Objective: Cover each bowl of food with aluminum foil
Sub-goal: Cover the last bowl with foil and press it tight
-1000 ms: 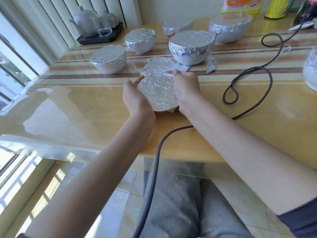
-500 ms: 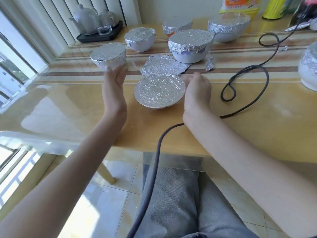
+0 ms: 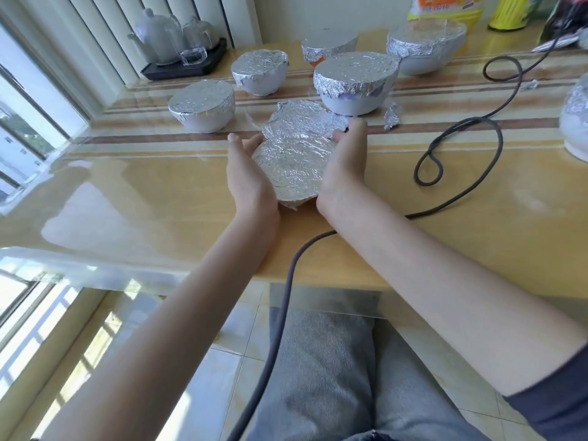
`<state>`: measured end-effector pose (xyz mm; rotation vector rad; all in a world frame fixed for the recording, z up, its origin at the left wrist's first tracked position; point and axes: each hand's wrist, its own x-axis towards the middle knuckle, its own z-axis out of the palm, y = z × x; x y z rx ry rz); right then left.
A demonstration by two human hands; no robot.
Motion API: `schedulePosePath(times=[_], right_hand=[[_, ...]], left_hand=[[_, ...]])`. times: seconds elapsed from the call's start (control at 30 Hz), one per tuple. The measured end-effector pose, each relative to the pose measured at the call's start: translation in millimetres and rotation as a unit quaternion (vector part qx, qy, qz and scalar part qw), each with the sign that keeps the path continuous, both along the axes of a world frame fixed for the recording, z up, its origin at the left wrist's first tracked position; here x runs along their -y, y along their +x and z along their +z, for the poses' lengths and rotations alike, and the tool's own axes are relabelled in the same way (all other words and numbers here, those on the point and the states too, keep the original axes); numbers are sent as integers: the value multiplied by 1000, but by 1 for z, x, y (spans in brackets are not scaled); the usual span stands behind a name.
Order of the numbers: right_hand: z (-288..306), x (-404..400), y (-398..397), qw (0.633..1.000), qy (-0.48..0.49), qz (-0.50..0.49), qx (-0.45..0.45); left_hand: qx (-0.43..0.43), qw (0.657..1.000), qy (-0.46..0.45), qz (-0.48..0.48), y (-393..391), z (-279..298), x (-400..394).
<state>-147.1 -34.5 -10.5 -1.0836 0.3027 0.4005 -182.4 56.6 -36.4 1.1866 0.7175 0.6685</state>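
— Both hands are back on the foil-covered bowl [image 3: 294, 168]? Half a second ago they stood apart from it.

— Yes. The left hand [image 3: 249, 179] now presses its palm to the bowl's left side, fingers [image 3: 237, 144] straight; the right hand [image 3: 345, 163] cups the right side, its fingers [image 3: 358, 128] reaching toward the far rim (whether they curl round the edge I cannot tell).

— And the bowl itself?

— Between the two palms, on the table [image 3: 143, 198]; its foil top now tilts toward the camera, where before it lay level. Just past the fingertips lies a loose crumpled foil sheet [image 3: 302, 117], unmoved. Beyond that stand the other covered bowls [image 3: 354, 79]. A dark cable [image 3: 461, 128] loops to the right of the right fingers.
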Motion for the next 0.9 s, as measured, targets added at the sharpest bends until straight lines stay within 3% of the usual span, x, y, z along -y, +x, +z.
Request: schedulePosePath(times=[0.13,0.3,0.43,0.67,0.77,0.9], right_hand=[[-6,10,8,996,68,40,40],[-19,27,8,1000,-21,-12,17],[-10,4,-18,994,-106,6,30],[-4,-14,-15,980,-173,-50,82],[-2,-8,-9,980,-188,-6,70],[-8,18,-2,976,-148,115,115]], left_hand=[[-15,1000,-8,-18,-16,8,8],[0,999,-43,-34,-14,8,-9],[0,997,-64,-44,-9,14,4],[-30,994,-100,36,-5,3,10],[-29,996,-75,39,-8,6,16],[-54,995,-71,-36,-21,14,14]])
